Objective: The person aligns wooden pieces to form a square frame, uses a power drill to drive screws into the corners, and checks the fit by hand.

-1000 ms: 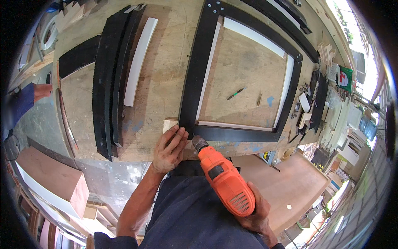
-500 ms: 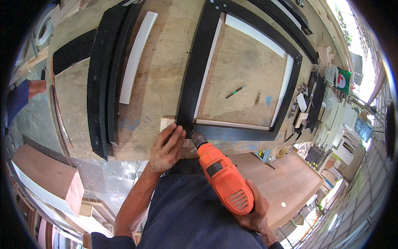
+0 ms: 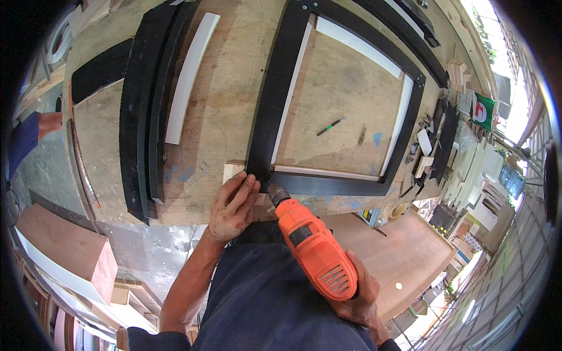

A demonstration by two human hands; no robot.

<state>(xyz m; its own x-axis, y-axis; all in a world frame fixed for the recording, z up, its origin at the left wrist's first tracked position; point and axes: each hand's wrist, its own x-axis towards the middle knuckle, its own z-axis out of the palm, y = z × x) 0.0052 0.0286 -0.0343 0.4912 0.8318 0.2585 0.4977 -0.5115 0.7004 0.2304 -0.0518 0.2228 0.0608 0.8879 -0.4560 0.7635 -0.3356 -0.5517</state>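
A black rectangular frame [image 3: 265,117] with pale inner edges lies on the plywood worktable [image 3: 225,82]. At its near left corner, my left hand [image 3: 233,207] grips the frame, fingertips pressed together on the black surface; the thumb is mostly hidden. My right hand [image 3: 362,292] is wrapped around the handle of an orange power drill [image 3: 316,248], largely behind the drill body. The drill points up and left, its chuck [image 3: 279,194] close to the same corner, just right of my left fingertips. Whether the bit touches the frame is too small to tell.
Long black boards [image 3: 143,111] and a white strip [image 3: 193,79] lie left of the frame. A green-and-black pen-like tool [image 3: 331,127] rests inside it. Small tools and offcuts crowd the table's right side. Another person's arm [image 3: 50,122] shows at the far left.
The whole view has shifted slightly to the left. Both hands, the drill and the frame keep the same places relative to each other.
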